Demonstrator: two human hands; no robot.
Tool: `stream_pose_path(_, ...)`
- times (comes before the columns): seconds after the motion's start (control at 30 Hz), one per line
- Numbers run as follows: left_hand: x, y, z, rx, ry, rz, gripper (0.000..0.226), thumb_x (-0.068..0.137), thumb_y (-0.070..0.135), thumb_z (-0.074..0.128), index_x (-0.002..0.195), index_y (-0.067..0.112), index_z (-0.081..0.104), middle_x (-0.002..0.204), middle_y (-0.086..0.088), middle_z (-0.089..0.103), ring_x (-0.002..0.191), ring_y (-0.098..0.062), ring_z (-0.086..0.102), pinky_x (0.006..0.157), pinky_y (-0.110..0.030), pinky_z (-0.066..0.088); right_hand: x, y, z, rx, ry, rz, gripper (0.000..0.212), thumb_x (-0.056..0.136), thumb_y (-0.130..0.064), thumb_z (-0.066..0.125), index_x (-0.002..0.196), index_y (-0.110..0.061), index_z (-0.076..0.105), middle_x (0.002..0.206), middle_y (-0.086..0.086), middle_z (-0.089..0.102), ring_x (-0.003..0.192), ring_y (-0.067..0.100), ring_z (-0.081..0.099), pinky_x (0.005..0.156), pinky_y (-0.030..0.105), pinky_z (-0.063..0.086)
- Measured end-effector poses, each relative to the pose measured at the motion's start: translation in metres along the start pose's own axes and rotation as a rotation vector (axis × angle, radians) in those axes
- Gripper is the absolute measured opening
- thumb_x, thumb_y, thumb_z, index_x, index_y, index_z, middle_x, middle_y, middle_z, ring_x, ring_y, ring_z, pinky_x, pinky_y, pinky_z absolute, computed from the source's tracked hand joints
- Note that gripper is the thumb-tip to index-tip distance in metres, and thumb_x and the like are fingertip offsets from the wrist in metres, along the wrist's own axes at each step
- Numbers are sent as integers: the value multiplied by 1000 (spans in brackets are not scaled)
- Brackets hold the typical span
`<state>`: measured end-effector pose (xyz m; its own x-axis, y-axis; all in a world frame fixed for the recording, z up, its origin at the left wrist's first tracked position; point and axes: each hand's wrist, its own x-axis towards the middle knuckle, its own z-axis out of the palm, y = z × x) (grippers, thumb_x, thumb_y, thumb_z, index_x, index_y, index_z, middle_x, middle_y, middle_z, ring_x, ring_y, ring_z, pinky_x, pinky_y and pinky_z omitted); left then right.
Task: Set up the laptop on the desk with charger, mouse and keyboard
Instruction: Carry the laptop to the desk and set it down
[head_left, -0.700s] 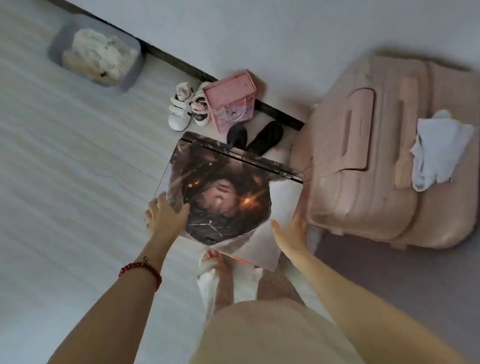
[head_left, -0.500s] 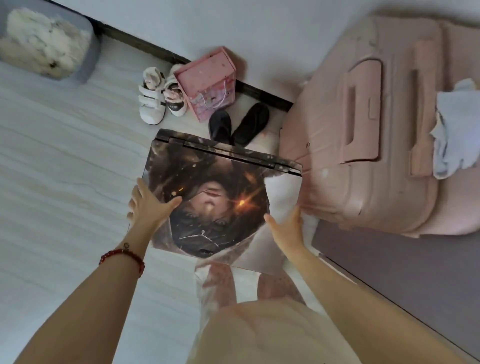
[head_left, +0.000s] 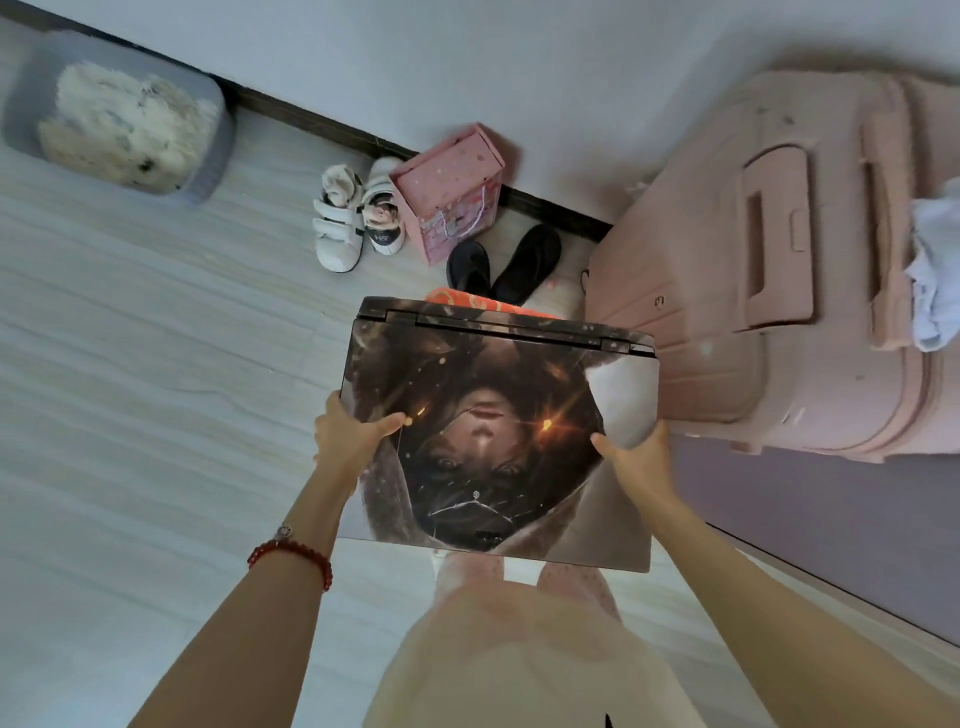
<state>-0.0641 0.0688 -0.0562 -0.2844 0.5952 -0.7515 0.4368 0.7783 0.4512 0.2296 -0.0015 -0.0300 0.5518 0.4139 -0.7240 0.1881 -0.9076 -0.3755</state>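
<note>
While the laptop (head_left: 498, 431) is closed and held flat above the floor (head_left: 130, 415), the left hand (head_left: 348, 441) clamps its left edge and the right hand (head_left: 636, 460) clamps its right edge, thumbs on the printed lid. Beyond the laptop's hinge edge sit black slippers (head_left: 506, 262), a pink bag (head_left: 452, 192) and white shoes (head_left: 358, 223); right of the laptop stands a pink suitcase (head_left: 753, 270).

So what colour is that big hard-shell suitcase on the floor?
Pale pink hard-shell suitcase, clearest in the head view.
</note>
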Motion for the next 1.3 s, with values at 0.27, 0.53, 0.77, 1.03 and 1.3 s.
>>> stream_pose_path(0.27,-114,-47,-75,-169,227,-57,79,70,33,78,132,8,37,128,-18,50,116,-37,50,97,-55,45,-88,-31,-14,-118,-105,-247,78,76,-35,71,135,-12,27,135,12,42,123,33,42,103,51,39)
stream_pose_path(0.53,-255,-135,-155,-492,556,-219,70,70,31,78,123,2,44,119,-20,56,106,-38,56,93,-54,48,-214,-82,21,-306,-350,-606,83,73,-30,73,138,-7,28,139,16,42,128,35,40,106,51,35)
stream_pose_path(0.77,-350,-235,-231,-640,894,-327,70,70,41,75,121,8,41,118,-17,52,107,-37,52,94,-55,43,-374,-101,111,-560,-433,-863,85,77,-39,69,140,-9,20,137,24,39,125,42,39,102,56,35)
stream_pose_path(1.03,-424,-411,-365,-719,1151,-477,83,62,50,78,119,7,37,121,-20,51,112,-38,48,96,-54,41,-595,-62,276,-674,-575,-1147,82,78,-37,70,138,-9,22,137,24,38,124,42,40,103,58,34)
stream_pose_path(1.3,-464,-559,-464,-834,1236,-679,85,60,55,77,118,8,38,123,-17,51,115,-37,46,95,-52,36,-755,-15,423,-805,-755,-1268,85,78,-36,69,141,-10,18,145,22,31,132,39,32,107,56,29)
